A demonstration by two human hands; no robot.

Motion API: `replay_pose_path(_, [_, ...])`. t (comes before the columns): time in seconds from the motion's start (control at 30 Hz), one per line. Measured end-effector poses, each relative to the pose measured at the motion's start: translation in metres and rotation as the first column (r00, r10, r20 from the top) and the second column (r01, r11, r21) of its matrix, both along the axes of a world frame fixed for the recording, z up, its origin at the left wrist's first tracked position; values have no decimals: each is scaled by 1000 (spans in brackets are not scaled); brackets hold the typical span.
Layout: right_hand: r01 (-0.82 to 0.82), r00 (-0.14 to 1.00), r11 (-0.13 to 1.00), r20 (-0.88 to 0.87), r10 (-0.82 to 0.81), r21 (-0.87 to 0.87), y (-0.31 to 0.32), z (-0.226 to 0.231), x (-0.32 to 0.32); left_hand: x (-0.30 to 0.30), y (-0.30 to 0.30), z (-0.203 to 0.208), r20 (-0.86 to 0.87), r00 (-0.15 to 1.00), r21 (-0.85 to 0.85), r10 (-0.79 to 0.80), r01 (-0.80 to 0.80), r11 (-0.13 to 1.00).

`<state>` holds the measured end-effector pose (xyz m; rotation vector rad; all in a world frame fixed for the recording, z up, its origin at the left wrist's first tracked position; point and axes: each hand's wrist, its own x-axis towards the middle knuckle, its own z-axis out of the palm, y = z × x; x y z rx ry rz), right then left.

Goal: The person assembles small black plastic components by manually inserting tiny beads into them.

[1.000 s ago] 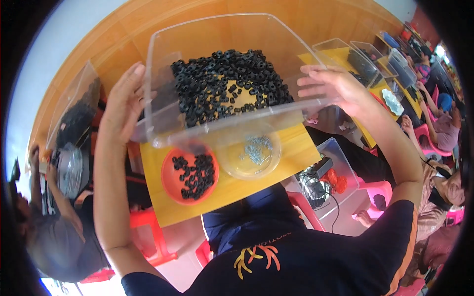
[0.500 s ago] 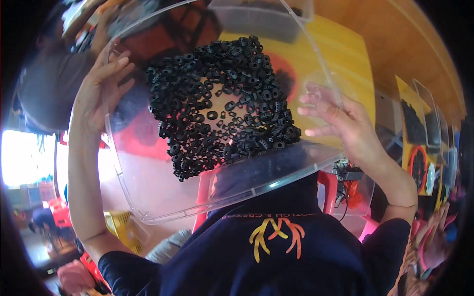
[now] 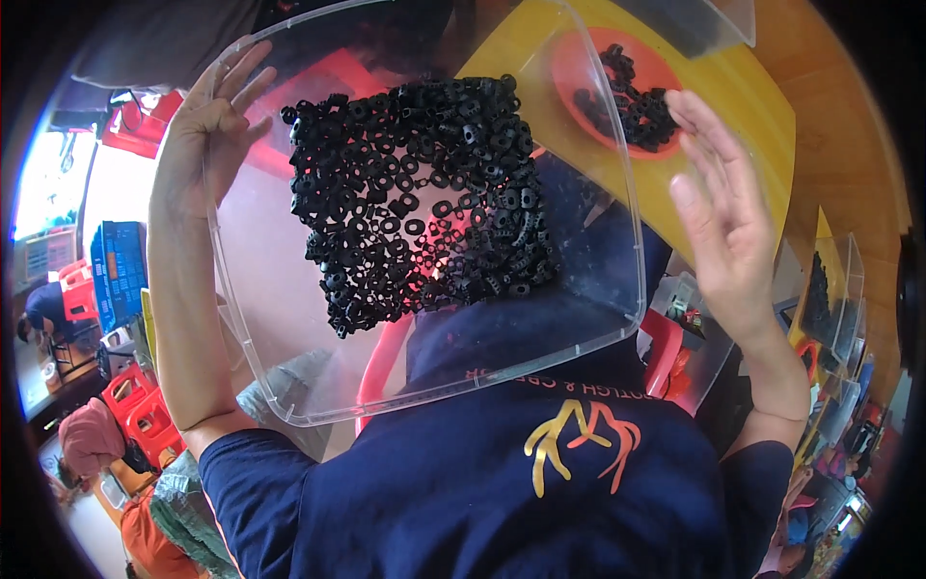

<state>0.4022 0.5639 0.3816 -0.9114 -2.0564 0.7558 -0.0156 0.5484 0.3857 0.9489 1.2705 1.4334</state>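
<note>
A large clear plastic bin (image 3: 579, 275) spreads in front of my body, tilted a little. Many small black plastic parts (image 3: 386, 207) lie in it, piled thicker toward its sides and thinner in the middle. My left hand (image 3: 217, 130) is at the bin's left rim, its fingers bent over the edge. To the right of the bin, my right hand (image 3: 723, 207) is held up with its fingers stretched and the thumb apart, holding nothing. Its fingertips overlap the edge of a round red bowl (image 3: 579, 58) in view; whether they touch is unclear.
The red bowl, with more black parts (image 3: 637, 106) in it, stands on a yellow table (image 3: 743, 125). Another clear bin (image 3: 709, 29) is at the table's far end. Red stools (image 3: 145, 415), a blue crate (image 3: 119, 275) and other people are off to the left.
My right hand has come off the bin's right rim and moved outward to the right. My left hand stays at the left rim. The view has shifted, bringing the red bowl out from behind the bin.
</note>
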Motion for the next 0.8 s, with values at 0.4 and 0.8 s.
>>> replay_pose_path(0.4, [-732, 374, 640, 648, 664, -233, 17, -53, -91, -11, 4, 3, 75, 997, -13, -29, 30, 999])
replay_pose_path(0.8, [-618, 635, 697, 293, 715, -364, 22, -20, -140, -29, -6, -1, -70, 997, -44, 8, -11, 999])
